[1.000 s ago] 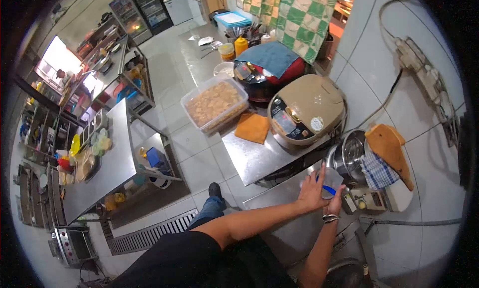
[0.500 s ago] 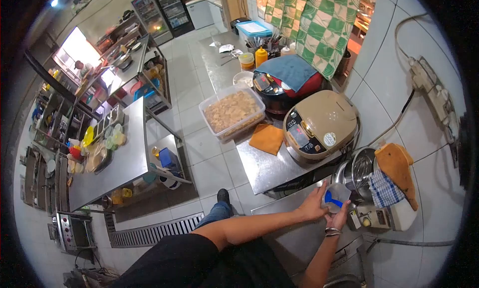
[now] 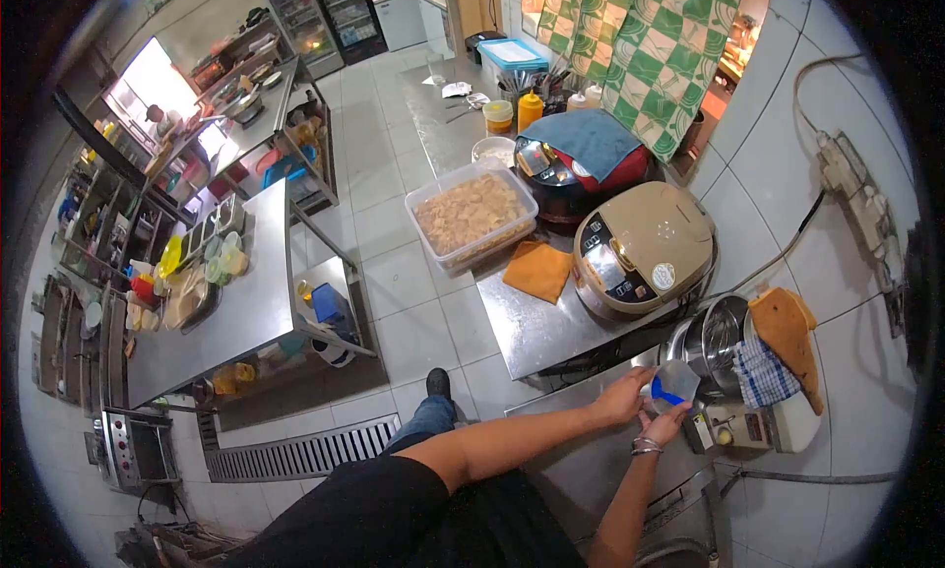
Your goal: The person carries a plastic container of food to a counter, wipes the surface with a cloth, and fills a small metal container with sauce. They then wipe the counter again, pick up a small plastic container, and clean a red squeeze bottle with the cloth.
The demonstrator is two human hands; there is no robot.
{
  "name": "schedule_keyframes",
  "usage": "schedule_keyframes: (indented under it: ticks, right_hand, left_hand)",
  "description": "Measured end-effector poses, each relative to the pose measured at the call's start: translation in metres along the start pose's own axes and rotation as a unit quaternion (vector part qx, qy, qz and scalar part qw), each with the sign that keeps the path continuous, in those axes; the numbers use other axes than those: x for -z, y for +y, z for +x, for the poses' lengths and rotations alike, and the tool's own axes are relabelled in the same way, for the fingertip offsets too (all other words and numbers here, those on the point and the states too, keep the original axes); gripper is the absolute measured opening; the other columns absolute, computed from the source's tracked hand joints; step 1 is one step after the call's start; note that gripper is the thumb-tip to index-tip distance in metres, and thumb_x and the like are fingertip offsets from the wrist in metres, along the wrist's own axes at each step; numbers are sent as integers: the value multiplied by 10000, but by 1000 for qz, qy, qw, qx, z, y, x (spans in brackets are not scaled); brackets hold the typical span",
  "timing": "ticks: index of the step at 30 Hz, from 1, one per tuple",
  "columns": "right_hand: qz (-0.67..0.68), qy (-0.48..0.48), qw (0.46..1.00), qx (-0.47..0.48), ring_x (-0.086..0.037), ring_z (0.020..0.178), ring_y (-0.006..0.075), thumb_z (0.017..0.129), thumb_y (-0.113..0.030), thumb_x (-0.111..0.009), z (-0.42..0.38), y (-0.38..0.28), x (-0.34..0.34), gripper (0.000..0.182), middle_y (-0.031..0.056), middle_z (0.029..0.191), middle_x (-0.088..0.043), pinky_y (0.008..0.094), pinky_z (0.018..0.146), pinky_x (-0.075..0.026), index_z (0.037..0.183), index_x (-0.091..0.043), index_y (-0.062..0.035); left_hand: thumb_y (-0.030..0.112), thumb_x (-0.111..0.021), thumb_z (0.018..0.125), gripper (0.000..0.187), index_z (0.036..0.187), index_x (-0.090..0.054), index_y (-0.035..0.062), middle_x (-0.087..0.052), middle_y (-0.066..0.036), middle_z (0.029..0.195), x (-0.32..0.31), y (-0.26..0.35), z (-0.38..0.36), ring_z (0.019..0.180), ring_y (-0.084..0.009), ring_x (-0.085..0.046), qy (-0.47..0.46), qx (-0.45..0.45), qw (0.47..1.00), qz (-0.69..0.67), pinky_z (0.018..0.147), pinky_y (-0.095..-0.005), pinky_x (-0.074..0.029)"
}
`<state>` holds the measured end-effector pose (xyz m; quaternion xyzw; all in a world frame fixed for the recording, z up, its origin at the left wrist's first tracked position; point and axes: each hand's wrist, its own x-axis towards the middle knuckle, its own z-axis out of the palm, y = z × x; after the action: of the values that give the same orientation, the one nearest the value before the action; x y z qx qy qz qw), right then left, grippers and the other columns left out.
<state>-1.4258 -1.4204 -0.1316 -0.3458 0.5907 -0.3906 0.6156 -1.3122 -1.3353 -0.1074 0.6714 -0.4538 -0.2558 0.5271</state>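
A translucent plastic cup [image 3: 681, 376] is tilted between my two hands, with a small blue utensil [image 3: 667, 395] at its mouth; I cannot make out the utensil's exact kind. My left hand [image 3: 622, 396] is closed at the cup's left side, fingertips by its rim. From below, my right hand [image 3: 664, 426], bracelets at the wrist, grips the cup's lower side. Right behind the cup are metal bowls [image 3: 701, 344] with a whisk. A small appliance or scale [image 3: 733, 428] stands just right of my right hand.
A beige rice cooker [image 3: 645, 243] and an orange cloth [image 3: 537, 271] occupy the steel table ahead. A bin of cut food [image 3: 472, 219] overhangs its left edge. Blue checked [image 3: 766, 373] and orange cloths [image 3: 785, 342] drape at right. A floor drain [image 3: 305, 452] runs at lower left.
My left hand's fingers, stretched along the cup before, are now more curled at its edge. The cup and both hands have shifted slightly right in view, and the camera has moved a little.
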Motion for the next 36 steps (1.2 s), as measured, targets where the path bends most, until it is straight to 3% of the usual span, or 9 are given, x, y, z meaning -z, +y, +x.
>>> schedule_keyframes:
  ticks: [12,16,19,21,26,28,30,34,36]
  right_hand:
    - [-61,-1,995,73,-481,1235,387,967,-660,-396,33,19,13,806,187,1420,-419,477,761,-595,1473,-319,-37]
    - [13,-38,999,18,-461,1256,394,961,-654,-420,5,-3,3,823,192,1453,-379,492,782,-597,1490,-286,-38]
    - [-9,-22,1000,15,-444,1294,336,954,-695,-366,8,-4,4,833,149,1497,-342,470,757,-599,1485,-314,-55]
    - [-37,-21,999,31,-395,1346,338,946,-701,-378,-1,-8,2,863,141,1535,-300,473,781,-594,1504,-282,-50]
    - [0,-34,999,37,-373,1356,374,949,-659,-445,2,6,20,823,159,1538,-281,466,821,-586,1516,-251,-94]
    - [18,-30,998,49,-397,1339,363,943,-661,-461,-1,23,38,827,153,1534,-287,448,805,-589,1516,-252,-103]
    - [-16,-9,997,79,-558,1182,273,962,-631,-456,-14,46,61,735,110,1468,-408,388,679,-591,1511,-288,-172]
    - [-142,-176,974,-9,-651,891,159,993,-579,-443,-84,100,92,583,60,1166,-623,331,632,-560,1381,-447,-144]
    - [-180,-362,897,-178,-658,835,150,1033,-464,-452,-130,101,82,457,83,1061,-664,309,630,-555,1276,-555,-91]
  left_hand:
    - [111,-695,825,692,1442,-399,7,-484,-243,1391,0,-1,3,1258,-429,-493,-35,9,999,15,1076,-446,-406]
    - [135,-703,835,729,1462,-357,-6,-489,-251,1382,3,-5,3,1256,-430,-494,-51,20,998,20,1080,-449,-401]
    - [219,-739,827,794,1475,-338,-4,-490,-257,1382,18,-3,-3,1262,-427,-492,-49,1,999,24,1079,-444,-399]
    - [367,-740,843,823,1473,-355,2,-506,-253,1380,59,9,-26,1271,-401,-504,-85,-46,994,58,1072,-434,-405]
    - [561,-552,950,766,1508,-354,74,-496,-171,1451,176,-9,-125,1317,-287,-496,-402,119,903,-98,1106,-411,-391]
    - [679,-446,931,863,1545,-276,97,-344,-162,1553,228,-11,-186,1430,-303,-325,-446,201,865,-112,1177,-429,-263]
    - [731,-397,916,906,1554,-250,104,-266,-151,1596,258,-20,-245,1477,-309,-232,-444,228,857,-130,1204,-449,-197]
    - [636,-448,963,832,1550,-262,75,-213,-141,1618,295,-3,-315,1499,-276,-163,-286,261,919,-75,1211,-418,-117]
    - [585,-508,954,801,1549,-271,104,-215,-138,1616,309,20,-310,1493,-302,-179,-243,319,909,-113,1210,-465,-137]
